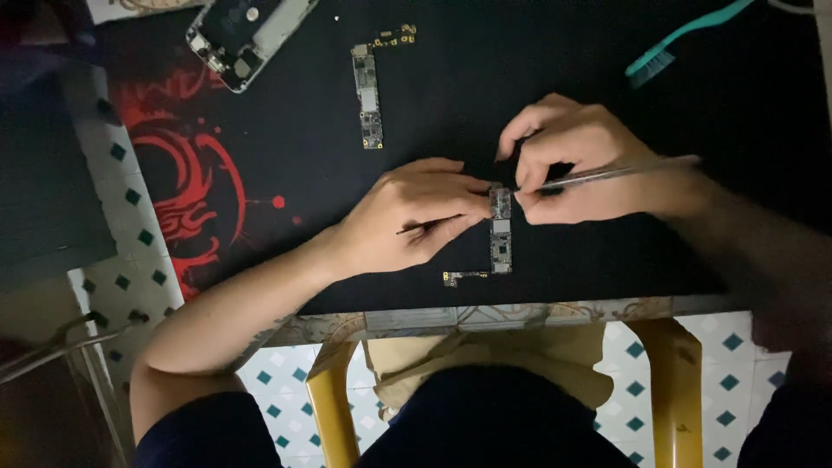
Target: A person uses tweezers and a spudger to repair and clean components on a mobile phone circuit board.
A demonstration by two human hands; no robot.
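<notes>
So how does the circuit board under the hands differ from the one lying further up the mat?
The near circuit board is pinned at its top end by the left hand while the right hand works it with metal tweezers; the far circuit board lies untouched. The near one's small flex piece sits at its lower left, the far one's at its upper right. Both are long, narrow and lie lengthwise on the black mat.

Up at 11 o'clock there's an opened phone chassis (247,35) hanging off the edge of the black desk mat (520,61), which has a red dragon print (186,186) over at 9. A spare logic board (370,97) sits around 12, lying lengthwise. Teal brush (672,45) off at 1 o'clock. Below, at 6, a yellow stool (334,399) on white floor tiles with teal diamonds (286,381).
</notes>
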